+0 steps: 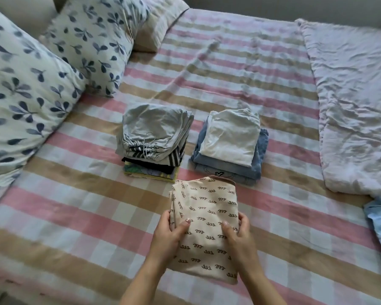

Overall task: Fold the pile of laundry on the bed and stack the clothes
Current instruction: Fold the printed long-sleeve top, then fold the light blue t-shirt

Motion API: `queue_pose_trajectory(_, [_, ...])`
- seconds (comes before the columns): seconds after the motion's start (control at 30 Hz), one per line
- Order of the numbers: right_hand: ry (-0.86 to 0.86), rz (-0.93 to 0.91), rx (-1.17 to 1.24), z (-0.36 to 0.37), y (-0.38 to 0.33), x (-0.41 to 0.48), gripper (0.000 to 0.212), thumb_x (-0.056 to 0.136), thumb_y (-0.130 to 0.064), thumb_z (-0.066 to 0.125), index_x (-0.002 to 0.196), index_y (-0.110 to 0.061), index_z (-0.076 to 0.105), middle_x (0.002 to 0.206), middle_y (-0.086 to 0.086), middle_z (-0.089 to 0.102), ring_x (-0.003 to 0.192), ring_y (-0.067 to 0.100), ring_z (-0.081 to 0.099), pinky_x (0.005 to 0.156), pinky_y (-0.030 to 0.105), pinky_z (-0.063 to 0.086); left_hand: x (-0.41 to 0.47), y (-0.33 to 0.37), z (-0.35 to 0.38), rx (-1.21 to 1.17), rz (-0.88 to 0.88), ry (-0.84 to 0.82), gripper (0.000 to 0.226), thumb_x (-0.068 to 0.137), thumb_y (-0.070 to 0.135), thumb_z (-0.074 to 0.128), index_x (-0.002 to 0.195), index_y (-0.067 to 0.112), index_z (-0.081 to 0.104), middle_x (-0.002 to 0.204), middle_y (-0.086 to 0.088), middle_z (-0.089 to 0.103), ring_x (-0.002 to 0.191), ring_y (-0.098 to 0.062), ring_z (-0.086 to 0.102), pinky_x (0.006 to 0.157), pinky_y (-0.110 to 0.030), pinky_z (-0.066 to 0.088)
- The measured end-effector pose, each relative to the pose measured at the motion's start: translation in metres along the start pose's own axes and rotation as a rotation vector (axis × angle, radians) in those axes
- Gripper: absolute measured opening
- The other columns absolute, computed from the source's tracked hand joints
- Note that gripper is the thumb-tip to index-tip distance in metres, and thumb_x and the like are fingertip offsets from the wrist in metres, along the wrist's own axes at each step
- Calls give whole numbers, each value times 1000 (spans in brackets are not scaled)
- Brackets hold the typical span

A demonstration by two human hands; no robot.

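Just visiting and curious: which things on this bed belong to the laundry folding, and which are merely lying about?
Job: cream patterned garment, gripped by left hand and right hand; grey-topped stack; white-topped stack with denim; probably the blue garment at the right edge.
Lying about: leaf-print pillows; crumpled quilt; checked sheet.

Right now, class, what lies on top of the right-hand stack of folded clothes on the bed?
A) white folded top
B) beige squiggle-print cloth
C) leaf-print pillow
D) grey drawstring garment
A: the white folded top rests on folded blue denim jeans in the right-hand stack; the grey drawstring garment tops the left one.
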State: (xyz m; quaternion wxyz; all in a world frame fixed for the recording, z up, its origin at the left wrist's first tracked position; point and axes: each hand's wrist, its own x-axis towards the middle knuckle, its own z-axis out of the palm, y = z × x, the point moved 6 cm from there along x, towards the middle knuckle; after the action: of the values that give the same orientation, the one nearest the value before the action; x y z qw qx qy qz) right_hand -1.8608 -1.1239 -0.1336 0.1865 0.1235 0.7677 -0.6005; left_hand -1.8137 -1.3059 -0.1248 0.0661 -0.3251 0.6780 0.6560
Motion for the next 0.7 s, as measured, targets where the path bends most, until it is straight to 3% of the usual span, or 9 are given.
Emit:
queue_pose_trajectory(0.13, [-54, -36, 68, 55, -52, 34, 33, 89, -10, 52, 118, -23, 41, 101, -5, 59, 92, 16, 60, 83, 41, 50, 47, 41, -51, -11, 94, 6, 18, 80, 23, 69, 94, 25, 57, 94, 6, 69, 89, -14, 66, 74, -29, 54])
queue_pose_trajectory(0.2, [-42, -81, 87, 84, -77, 54, 34, 89, -10, 52, 118, -24, 42, 101, -8, 59, 91, 10, 59, 79, 33, 50, 76, 63, -76, -32, 128, -6, 16, 86, 15, 63, 95, 27, 57, 97, 6, 69, 88, -11, 67, 70, -22, 53])
queue_pose_trajectory(0.27, [-4, -129, 93, 112, -100, 76, 33, 89, -11, 52, 119, -25, 44, 106, -5, 60, 95, 10, 59, 82, 31, 48, 106, 85, -98, -21, 168, -23, 18, 88, 17, 61, 99, 30, 56, 106, 3, 67, 95, -12, 65, 82, -32, 53])
queue_pose_trajectory(0.37, [27, -190, 114, 149, -129, 114, 34, 91, -12, 51, 124, -21, 47, 113, 1, 61, 103, 17, 58, 93, 38, 47, 152, 116, -124, 49, 256, -13, 28, 89, 20, 60, 114, 29, 51, 118, 0, 62, 110, -20, 59, 98, -45, 46])
queue_pose_trajectory(0.47, [47, -247, 164, 179, -153, 156, 36, 92, -14, 51, 127, -20, 46, 113, -3, 62, 103, 12, 60, 90, 32, 50, 202, 144, -141, 75, 326, -16, 28, 90, 20, 58, 117, 25, 49, 117, -2, 62, 110, -22, 59, 98, -48, 46])
queue_pose_trajectory(0.57, [91, -286, 176, 200, -169, 197, 38, 93, -18, 53, 130, -23, 45, 101, -19, 57, 91, -1, 60, 74, 15, 51, 248, 161, -149, 66, 356, -13, 24, 91, 18, 56, 114, 23, 49, 108, 5, 64, 108, -21, 59, 97, -49, 46])
queue_pose_trajectory(0.63, [134, -281, 130, 210, -167, 222, 39, 93, -21, 54, 131, -22, 45, 98, -22, 53, 91, 3, 58, 75, 16, 51, 277, 159, -149, 54, 334, -30, 21, 92, 17, 55, 110, 26, 48, 106, 6, 63, 107, -23, 59, 97, -50, 45])
queue_pose_trajectory(0.7, [132, -222, 110, 218, -155, 243, 40, 94, -21, 51, 134, -23, 43, 109, -12, 58, 97, 11, 59, 82, 26, 52, 300, 147, -146, 55, 288, -51, 20, 93, 17, 54, 109, 28, 47, 109, 2, 62, 108, -25, 58, 97, -51, 45])
